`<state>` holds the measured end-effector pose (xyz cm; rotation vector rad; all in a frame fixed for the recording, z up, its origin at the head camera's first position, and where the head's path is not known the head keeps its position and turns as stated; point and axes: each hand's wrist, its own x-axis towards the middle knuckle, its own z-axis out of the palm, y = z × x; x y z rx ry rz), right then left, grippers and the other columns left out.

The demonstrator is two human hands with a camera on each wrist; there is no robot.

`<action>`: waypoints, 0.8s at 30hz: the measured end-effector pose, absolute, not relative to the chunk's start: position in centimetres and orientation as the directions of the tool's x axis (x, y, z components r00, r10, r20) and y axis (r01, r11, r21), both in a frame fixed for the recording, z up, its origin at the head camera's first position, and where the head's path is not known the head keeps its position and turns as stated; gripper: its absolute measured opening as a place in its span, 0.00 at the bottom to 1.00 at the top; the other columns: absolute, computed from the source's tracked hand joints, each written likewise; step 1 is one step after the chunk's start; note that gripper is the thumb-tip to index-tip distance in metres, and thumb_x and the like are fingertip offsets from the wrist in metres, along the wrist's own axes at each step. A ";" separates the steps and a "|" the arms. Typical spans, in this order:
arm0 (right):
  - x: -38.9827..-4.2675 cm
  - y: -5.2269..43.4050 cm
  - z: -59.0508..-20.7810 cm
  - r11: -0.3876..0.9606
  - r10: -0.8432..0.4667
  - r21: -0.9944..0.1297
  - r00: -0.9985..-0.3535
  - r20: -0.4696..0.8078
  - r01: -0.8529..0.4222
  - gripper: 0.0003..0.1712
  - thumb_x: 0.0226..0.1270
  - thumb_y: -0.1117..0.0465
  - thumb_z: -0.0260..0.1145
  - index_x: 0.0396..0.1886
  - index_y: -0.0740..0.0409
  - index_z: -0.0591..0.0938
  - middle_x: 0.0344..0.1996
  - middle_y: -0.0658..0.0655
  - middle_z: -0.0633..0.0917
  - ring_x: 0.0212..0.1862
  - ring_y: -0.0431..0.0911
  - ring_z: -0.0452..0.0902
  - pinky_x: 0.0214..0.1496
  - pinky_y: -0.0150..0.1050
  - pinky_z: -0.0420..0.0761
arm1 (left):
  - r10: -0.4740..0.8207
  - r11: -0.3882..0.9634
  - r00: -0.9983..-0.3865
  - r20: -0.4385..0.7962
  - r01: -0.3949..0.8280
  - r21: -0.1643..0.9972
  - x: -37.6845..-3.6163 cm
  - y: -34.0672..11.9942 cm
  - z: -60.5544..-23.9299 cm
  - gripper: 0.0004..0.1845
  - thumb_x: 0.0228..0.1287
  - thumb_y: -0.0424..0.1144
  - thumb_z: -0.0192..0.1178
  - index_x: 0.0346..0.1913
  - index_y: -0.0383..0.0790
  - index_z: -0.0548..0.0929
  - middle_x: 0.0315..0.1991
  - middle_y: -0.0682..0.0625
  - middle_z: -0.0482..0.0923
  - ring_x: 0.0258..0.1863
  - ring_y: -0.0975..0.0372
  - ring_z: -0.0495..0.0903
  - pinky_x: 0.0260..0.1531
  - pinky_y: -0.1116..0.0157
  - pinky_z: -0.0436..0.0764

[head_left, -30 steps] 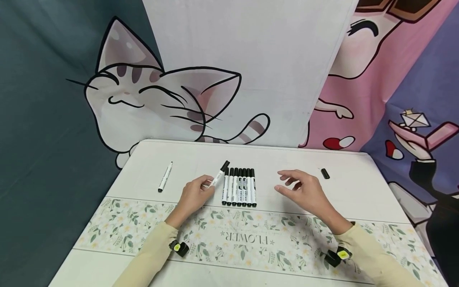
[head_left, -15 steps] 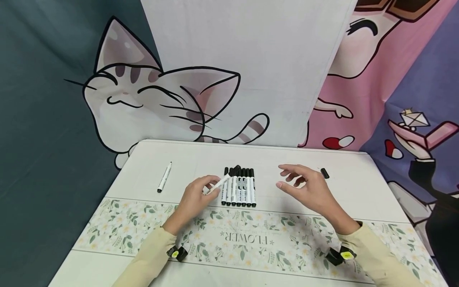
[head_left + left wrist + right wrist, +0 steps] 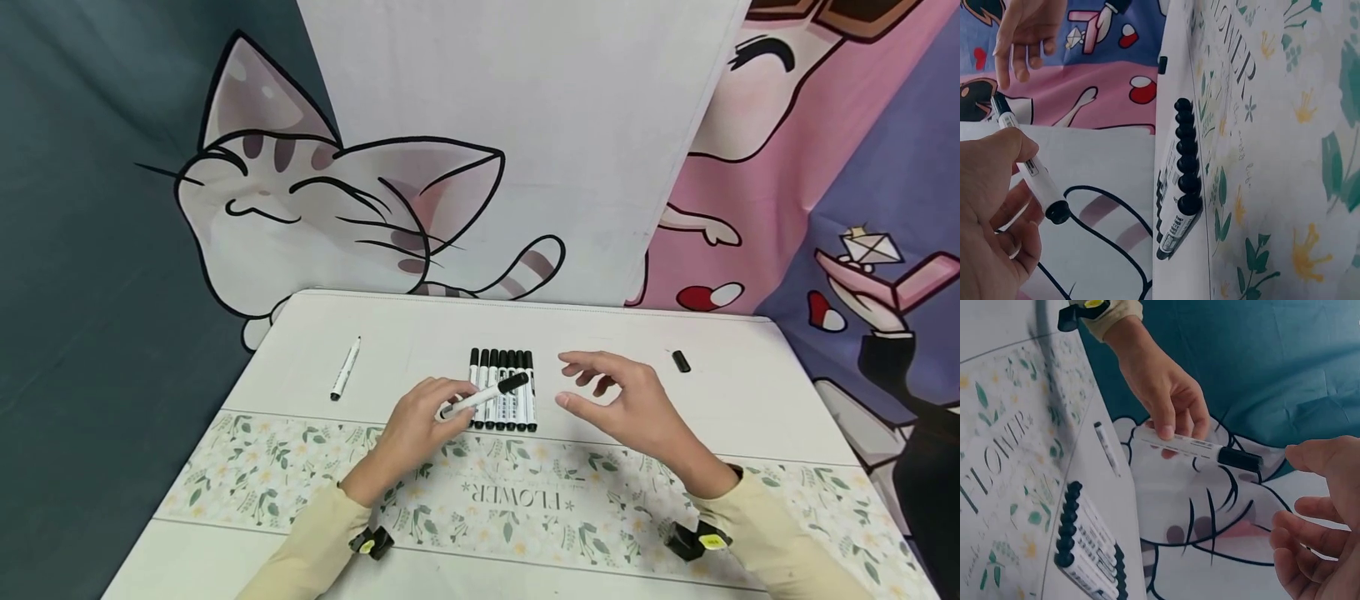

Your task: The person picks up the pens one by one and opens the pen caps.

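My left hand (image 3: 420,421) pinches a capped whiteboard marker (image 3: 487,393) between thumb and fingers. It is held raised over the row of markers, its black cap end pointing right. In the right wrist view the same marker (image 3: 1179,445) shows its printed white barrel, and the cap (image 3: 1240,459) comes near my right fingertips without touching them. My right hand (image 3: 626,404) hovers to the right of the row, fingers loosely bent and holding nothing. Below, several capped markers (image 3: 511,408) lie side by side, caps away from me, partly hidden by the held one.
An uncapped marker (image 3: 346,369) lies alone on the left of the table, tip pointing away. A loose black cap (image 3: 681,361) rests at the right. The white table cover (image 3: 420,325) has a flowered band (image 3: 517,500) across it, and a printed cloth (image 3: 525,125) hangs behind.
The held marker has turned from steeply slanted to nearly level, its cap swinging right and toward me. My left hand has shifted slightly right. My right hand has moved left, closer to the marker.
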<state>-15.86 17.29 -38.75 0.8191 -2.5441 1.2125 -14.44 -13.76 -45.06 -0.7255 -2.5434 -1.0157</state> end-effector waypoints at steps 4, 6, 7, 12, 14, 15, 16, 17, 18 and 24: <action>-15.5 16.6 -38.8 0.513 -0.417 -0.643 -0.820 0.393 -0.569 0.27 0.62 0.56 0.78 0.61 0.47 0.84 0.46 0.43 0.88 0.42 0.37 0.82 0.39 0.37 0.82 | 0.379 0.598 -0.794 0.475 0.602 0.529 -14.2 -13.6 -44.9 0.14 0.66 0.38 0.68 0.53 0.46 0.86 0.46 0.55 0.87 0.44 0.61 0.82 0.42 0.61 0.82; -15.2 16.2 -39.0 0.517 -0.423 -0.643 -0.822 0.382 -0.565 0.27 0.62 0.55 0.78 0.62 0.47 0.84 0.46 0.43 0.88 0.42 0.38 0.82 0.39 0.37 0.82 | 0.394 0.590 -0.777 0.491 0.623 0.513 -14.0 -13.5 -45.0 0.14 0.65 0.38 0.68 0.53 0.46 0.87 0.47 0.55 0.87 0.46 0.61 0.82 0.44 0.61 0.83; -15.1 16.0 -39.0 0.518 -0.426 -0.646 -0.824 0.374 -0.561 0.27 0.62 0.55 0.78 0.62 0.47 0.84 0.46 0.43 0.88 0.42 0.38 0.82 0.39 0.37 0.82 | 0.401 0.587 -0.768 0.500 0.634 0.504 -14.0 -13.4 -45.0 0.14 0.65 0.38 0.69 0.52 0.46 0.87 0.47 0.55 0.87 0.46 0.62 0.82 0.45 0.62 0.83; -14.6 15.2 -39.3 0.503 -0.463 -0.649 -0.812 0.356 -0.571 0.27 0.61 0.54 0.79 0.60 0.50 0.84 0.42 0.43 0.89 0.41 0.37 0.82 0.38 0.37 0.82 | 0.422 0.579 -0.743 0.519 0.662 0.476 -13.7 -12.8 -45.3 0.13 0.64 0.39 0.69 0.51 0.47 0.87 0.47 0.55 0.87 0.47 0.63 0.82 0.48 0.63 0.82; -14.4 14.9 -39.4 0.497 -0.477 -0.644 -0.803 0.358 -0.582 0.27 0.61 0.54 0.79 0.60 0.51 0.85 0.41 0.42 0.89 0.40 0.37 0.82 0.38 0.37 0.82 | 0.425 0.577 -0.741 0.520 0.664 0.475 -13.6 -12.7 -45.4 0.13 0.64 0.40 0.69 0.51 0.47 0.87 0.47 0.55 0.87 0.47 0.63 0.82 0.49 0.63 0.82; -14.4 14.8 -39.4 0.497 -0.482 -0.638 -0.798 0.361 -0.588 0.27 0.61 0.54 0.79 0.59 0.51 0.85 0.40 0.42 0.89 0.40 0.37 0.82 0.38 0.37 0.82 | 0.424 0.576 -0.741 0.521 0.665 0.476 -13.5 -12.6 -45.3 0.13 0.64 0.40 0.69 0.51 0.47 0.87 0.47 0.55 0.87 0.47 0.63 0.82 0.49 0.63 0.82; -14.3 14.8 -39.5 0.497 -0.487 -0.631 -0.793 0.365 -0.596 0.26 0.61 0.54 0.79 0.59 0.51 0.85 0.40 0.42 0.89 0.40 0.38 0.82 0.37 0.36 0.82 | 0.425 0.574 -0.741 0.521 0.665 0.477 -13.5 -12.6 -45.3 0.13 0.64 0.41 0.69 0.51 0.47 0.87 0.47 0.56 0.87 0.48 0.63 0.82 0.50 0.63 0.82; -14.2 14.7 -39.5 0.497 -0.493 -0.623 -0.788 0.370 -0.603 0.26 0.61 0.54 0.79 0.59 0.51 0.86 0.40 0.42 0.89 0.40 0.38 0.81 0.37 0.36 0.82 | 0.425 0.573 -0.742 0.519 0.664 0.480 -13.4 -12.5 -45.3 0.13 0.64 0.41 0.69 0.51 0.48 0.87 0.47 0.56 0.87 0.48 0.63 0.82 0.50 0.63 0.82; -14.1 14.7 -39.5 0.497 -0.499 -0.616 -0.783 0.373 -0.611 0.26 0.61 0.54 0.79 0.58 0.50 0.86 0.40 0.42 0.88 0.40 0.38 0.81 0.37 0.36 0.82 | 0.426 0.569 -0.741 0.519 0.666 0.482 -13.4 -12.5 -45.3 0.13 0.64 0.41 0.69 0.51 0.48 0.87 0.47 0.56 0.87 0.48 0.63 0.82 0.50 0.63 0.82; -13.7 14.5 -39.3 0.489 -0.538 -0.558 -0.736 0.412 -0.670 0.22 0.61 0.56 0.78 0.56 0.51 0.87 0.45 0.46 0.89 0.39 0.38 0.81 0.36 0.32 0.81 | 0.430 0.562 -0.738 0.520 0.670 0.485 -13.3 -12.3 -45.3 0.13 0.65 0.40 0.68 0.53 0.47 0.87 0.47 0.57 0.87 0.48 0.64 0.82 0.49 0.63 0.82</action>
